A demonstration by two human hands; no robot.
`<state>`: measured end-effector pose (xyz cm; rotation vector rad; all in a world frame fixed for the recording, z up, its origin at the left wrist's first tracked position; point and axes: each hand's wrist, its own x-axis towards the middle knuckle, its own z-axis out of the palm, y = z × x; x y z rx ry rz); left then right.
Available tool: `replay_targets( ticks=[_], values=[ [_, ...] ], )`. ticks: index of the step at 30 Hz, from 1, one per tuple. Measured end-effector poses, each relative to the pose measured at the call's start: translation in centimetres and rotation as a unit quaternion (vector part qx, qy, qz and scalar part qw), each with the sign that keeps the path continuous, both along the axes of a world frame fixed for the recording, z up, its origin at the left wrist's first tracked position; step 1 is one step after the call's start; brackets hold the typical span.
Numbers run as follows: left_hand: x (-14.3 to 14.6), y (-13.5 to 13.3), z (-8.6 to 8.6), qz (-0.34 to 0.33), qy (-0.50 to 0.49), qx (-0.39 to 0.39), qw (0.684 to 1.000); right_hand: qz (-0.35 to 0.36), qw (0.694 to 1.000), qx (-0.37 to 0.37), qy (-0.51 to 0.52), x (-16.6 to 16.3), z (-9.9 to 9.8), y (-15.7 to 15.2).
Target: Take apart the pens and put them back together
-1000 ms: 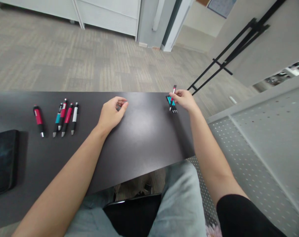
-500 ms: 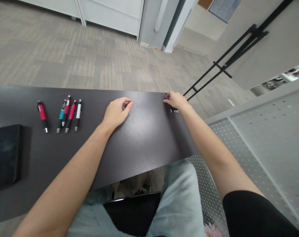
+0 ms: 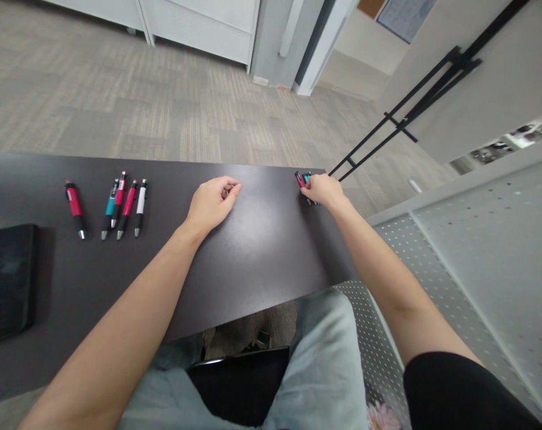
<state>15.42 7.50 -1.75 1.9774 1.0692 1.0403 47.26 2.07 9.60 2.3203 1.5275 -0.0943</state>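
Note:
My left hand (image 3: 213, 204) rests on the dark tabletop with its fingers loosely curled in towards the thumb, and no object shows in it. At the far right corner of the table my right hand (image 3: 325, 190) is closed over a small group of pens. A red pen (image 3: 299, 178) and a teal pen (image 3: 307, 176) stick out past the fingers; the others are mostly covered. On the left lie a teal pen (image 3: 110, 206), two red pens (image 3: 127, 203) and a white pen (image 3: 141, 200) side by side, with another red pen (image 3: 74, 202) apart from them.
A black tablet-like device (image 3: 8, 283) lies at the left of the dark table (image 3: 253, 251). A black metal frame (image 3: 373, 140) stands beyond the right corner, and a perforated grey panel (image 3: 477, 251) borders the right side. A dark object sits on my lap.
My right hand has shifted slightly at the pens, so more of the red and teal pens shows beyond the fingers. My left hand stays in place.

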Motion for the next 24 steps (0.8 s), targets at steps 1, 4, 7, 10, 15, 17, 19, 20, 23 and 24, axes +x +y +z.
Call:
replay_targets(
  ticks=[1, 4, 7, 10, 15, 17, 19, 20, 23, 24],
  values=[
    [0.0, 0.0, 0.0, 0.0, 0.0, 0.001, 1.0, -0.003, 1.0, 0.001, 0.0, -0.1, 0.1, 0.0],
    [0.0, 0.0, -0.1, 0.0, 0.002, 0.002, 1.0, -0.015, 1.0, 0.008, -0.002, -0.1, 0.4, -0.2],
    [0.1, 0.0, -0.1, 0.0, 0.002, 0.002, 1.0, -0.02, 1.0, 0.01, 0.004, 0.1, 0.6, -0.4],
    [0.1, 0.0, -0.3, 0.001, -0.003, 0.008, 1.0, -0.028, 0.999, 0.006, 0.013, 0.1, 0.7, -0.7],
    [0.1, 0.1, -0.5, 0.003, -0.005, 0.014, 1.0, -0.027, 0.999, 0.008, 0.025, 0.2, 0.7, -1.0],
    [0.1, 0.1, -0.6, 0.001, -0.002, 0.011, 1.0, -0.028, 0.999, 0.013, 0.031, 0.3, 0.7, -1.0],
    [0.1, 0.1, -0.5, -0.001, -0.002, 0.011, 1.0, -0.03, 0.999, 0.016, 0.036, 0.4, 0.6, -1.1],
    [0.1, 0.1, -0.5, -0.003, -0.003, 0.012, 1.0, -0.03, 0.999, 0.018, 0.039, 0.5, 0.5, -1.1],
    [0.1, 0.1, -0.5, -0.004, -0.008, 0.016, 1.0, -0.025, 0.998, 0.022, 0.047, 0.7, 0.2, -1.0],
    [0.1, 0.1, -0.5, -0.003, -0.009, 0.016, 1.0, -0.025, 0.998, 0.023, 0.048, 0.8, 0.1, -1.0]
  ],
)
